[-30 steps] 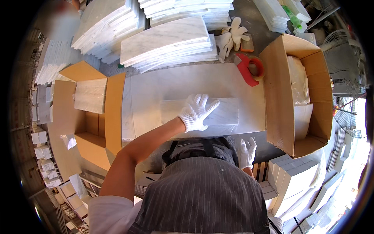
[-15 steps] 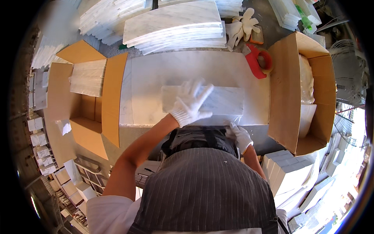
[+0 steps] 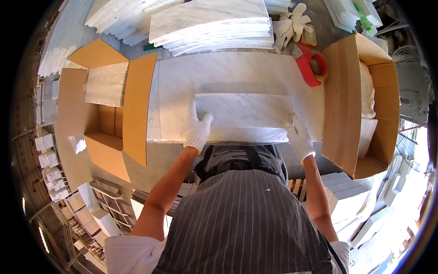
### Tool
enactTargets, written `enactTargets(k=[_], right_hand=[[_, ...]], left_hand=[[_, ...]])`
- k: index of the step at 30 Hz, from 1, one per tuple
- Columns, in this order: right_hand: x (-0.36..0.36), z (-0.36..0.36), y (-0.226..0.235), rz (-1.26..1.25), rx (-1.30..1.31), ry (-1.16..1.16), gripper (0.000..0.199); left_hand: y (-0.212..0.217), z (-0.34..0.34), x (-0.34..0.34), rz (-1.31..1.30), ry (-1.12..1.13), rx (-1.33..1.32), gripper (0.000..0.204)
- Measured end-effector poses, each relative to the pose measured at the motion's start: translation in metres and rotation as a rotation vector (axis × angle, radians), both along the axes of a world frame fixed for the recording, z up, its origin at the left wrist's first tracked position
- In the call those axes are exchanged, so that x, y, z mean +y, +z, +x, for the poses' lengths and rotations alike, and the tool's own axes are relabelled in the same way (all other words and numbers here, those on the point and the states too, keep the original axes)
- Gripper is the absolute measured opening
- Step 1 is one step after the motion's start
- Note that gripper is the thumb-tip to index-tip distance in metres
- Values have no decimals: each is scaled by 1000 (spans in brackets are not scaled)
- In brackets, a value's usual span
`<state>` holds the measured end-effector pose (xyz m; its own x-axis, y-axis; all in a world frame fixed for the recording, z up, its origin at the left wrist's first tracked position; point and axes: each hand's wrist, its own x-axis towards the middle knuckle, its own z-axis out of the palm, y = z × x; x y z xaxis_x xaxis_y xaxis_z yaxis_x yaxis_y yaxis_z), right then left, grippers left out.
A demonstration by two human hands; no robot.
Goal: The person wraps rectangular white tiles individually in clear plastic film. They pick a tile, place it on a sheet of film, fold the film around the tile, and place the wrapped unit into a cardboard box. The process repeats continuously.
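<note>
A small stack of white marble tiles (image 3: 244, 116) lies on a larger marble slab (image 3: 228, 73) that serves as the worktop. My left hand (image 3: 196, 129), in a white glove, presses against the stack's left end. My right hand (image 3: 299, 139), also gloved, grips the stack's right near corner. Both hands hold the tiles between them at the slab's near edge.
An open cardboard box (image 3: 102, 105) with tiles inside stands at the left. Another open box (image 3: 360, 100) with white padding is at the right. A red tape dispenser (image 3: 311, 66), spare gloves (image 3: 292, 23) and stacked marble slabs (image 3: 212, 23) lie beyond.
My left hand slid from the top of the tiles to their left end. My right hand rose from below the table edge and took the right end.
</note>
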<state>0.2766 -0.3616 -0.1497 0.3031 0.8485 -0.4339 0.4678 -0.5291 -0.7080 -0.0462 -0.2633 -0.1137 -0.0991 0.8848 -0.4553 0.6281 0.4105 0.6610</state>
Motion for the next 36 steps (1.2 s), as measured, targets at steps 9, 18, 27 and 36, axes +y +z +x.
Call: enactTargets(k=[9, 18, 27, 36], right_hand=[[-37, -6, 21, -68, 178, -349, 52], [-82, -36, -11, -306, 169, -229, 72], [-58, -47, -36, -356, 745, -609, 48], [-54, -53, 7, -201, 219, -435, 32]], left_hand=[[-8, -25, -24, 229, -61, 157, 78], [-10, 49, -20, 750, -895, 235, 58], [17, 7, -66, 264, -125, -23, 37], [-44, -57, -101, -292, 617, -307, 77]])
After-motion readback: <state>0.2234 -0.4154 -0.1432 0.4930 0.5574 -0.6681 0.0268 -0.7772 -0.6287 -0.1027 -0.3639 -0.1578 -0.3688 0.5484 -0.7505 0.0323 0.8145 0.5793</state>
